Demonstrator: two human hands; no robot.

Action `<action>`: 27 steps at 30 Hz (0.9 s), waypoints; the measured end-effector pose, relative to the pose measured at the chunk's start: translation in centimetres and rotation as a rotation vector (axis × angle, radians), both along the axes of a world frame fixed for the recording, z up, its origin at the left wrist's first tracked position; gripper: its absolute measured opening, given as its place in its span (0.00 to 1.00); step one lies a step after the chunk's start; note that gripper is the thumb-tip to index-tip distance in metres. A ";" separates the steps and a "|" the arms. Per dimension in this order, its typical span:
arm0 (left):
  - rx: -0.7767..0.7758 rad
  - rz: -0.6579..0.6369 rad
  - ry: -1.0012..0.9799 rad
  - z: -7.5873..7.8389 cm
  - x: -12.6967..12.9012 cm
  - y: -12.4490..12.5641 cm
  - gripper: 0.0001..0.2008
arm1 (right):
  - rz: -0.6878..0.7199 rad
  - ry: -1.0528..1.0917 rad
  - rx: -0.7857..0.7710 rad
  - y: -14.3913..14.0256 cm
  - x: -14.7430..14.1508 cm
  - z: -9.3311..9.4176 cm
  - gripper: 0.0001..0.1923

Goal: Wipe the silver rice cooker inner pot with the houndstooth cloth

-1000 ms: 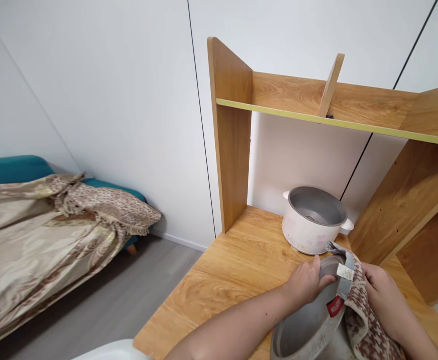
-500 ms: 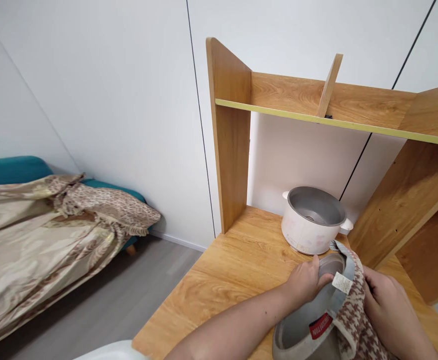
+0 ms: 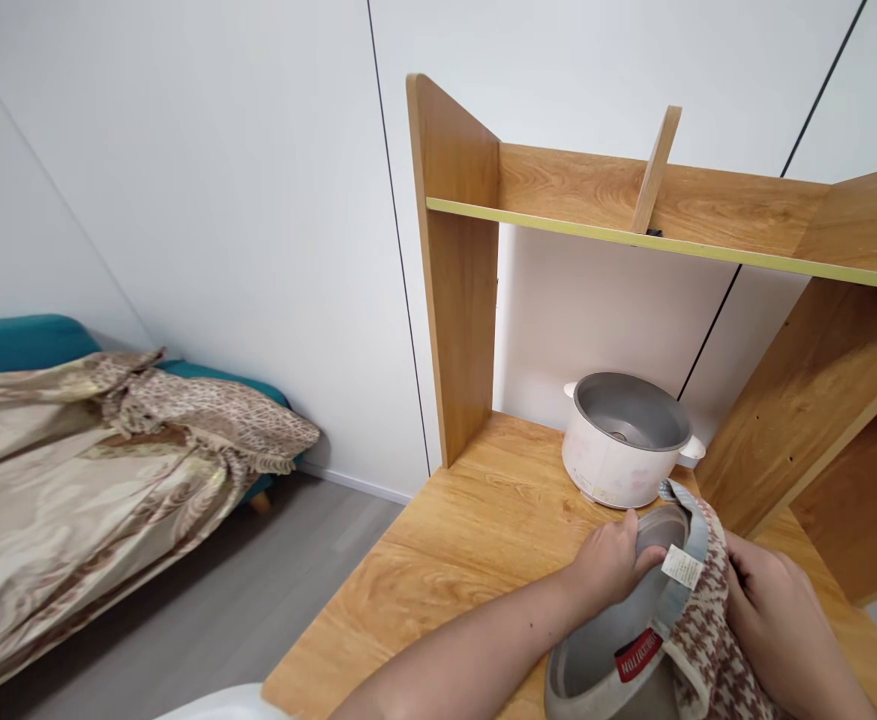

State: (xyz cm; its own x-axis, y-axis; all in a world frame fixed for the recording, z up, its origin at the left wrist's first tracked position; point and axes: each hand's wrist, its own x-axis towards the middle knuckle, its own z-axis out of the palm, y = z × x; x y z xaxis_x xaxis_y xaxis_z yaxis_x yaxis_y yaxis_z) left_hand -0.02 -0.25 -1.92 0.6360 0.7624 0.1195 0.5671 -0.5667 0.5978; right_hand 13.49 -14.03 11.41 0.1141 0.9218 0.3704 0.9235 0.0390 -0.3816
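My left hand [image 3: 609,565] grips the far rim of a grey metal inner pot [image 3: 595,660] that is tilted toward me over the wooden desk [image 3: 445,560]. My right hand [image 3: 772,610] presses a brown-and-white patterned cloth [image 3: 708,625] against the pot's right side; the cloth has a white tag and a red label and drapes over the rim. Just behind stands a white rice cooker body [image 3: 622,450], open and with no lid on it, apart from the pot.
A wooden shelf unit [image 3: 457,270] rises at the desk's back and right, with an upright divider on top. To the left, below, a teal sofa [image 3: 25,340] carries a beige patterned blanket [image 3: 93,470]. The floor is grey and the walls are white.
The cloth and its red label have slid lower along the pot's rim under my right hand. My left hand keeps its hold on the rim.
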 end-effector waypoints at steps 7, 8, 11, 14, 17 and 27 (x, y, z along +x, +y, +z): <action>-0.045 0.015 0.071 1.1 -0.3 -0.3 0.34 | -0.007 -0.078 0.053 -0.2 -0.1 -0.3 0.22; -0.051 0.020 0.069 1.1 -0.3 -0.3 0.34 | -0.002 -0.113 0.077 -0.3 0.0 -0.4 0.22; -0.064 0.040 0.067 1.3 -0.3 -0.4 0.34 | 0.026 -0.200 0.127 -0.8 0.5 -1.1 0.20; -0.057 0.062 0.083 1.4 -0.4 -0.5 0.33 | 0.056 -0.217 0.114 -1.2 1.0 -1.9 0.18; -0.079 0.036 0.012 1.4 -0.6 -0.4 0.31 | 0.069 -0.212 0.107 -1.3 1.1 -2.2 0.18; -0.028 -0.161 -0.451 -0.2 -0.3 1.3 0.34 | 0.127 -0.207 0.130 -1.5 1.2 -2.5 0.17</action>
State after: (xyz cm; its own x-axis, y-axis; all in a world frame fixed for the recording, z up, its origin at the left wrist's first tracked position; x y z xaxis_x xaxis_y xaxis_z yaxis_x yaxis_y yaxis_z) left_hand -0.34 1.01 -2.12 0.6360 0.6650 0.3915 0.1539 -0.6064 0.7801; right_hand 14.71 -15.56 8.88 -0.0902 0.8673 0.4895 0.9660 0.1958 -0.1691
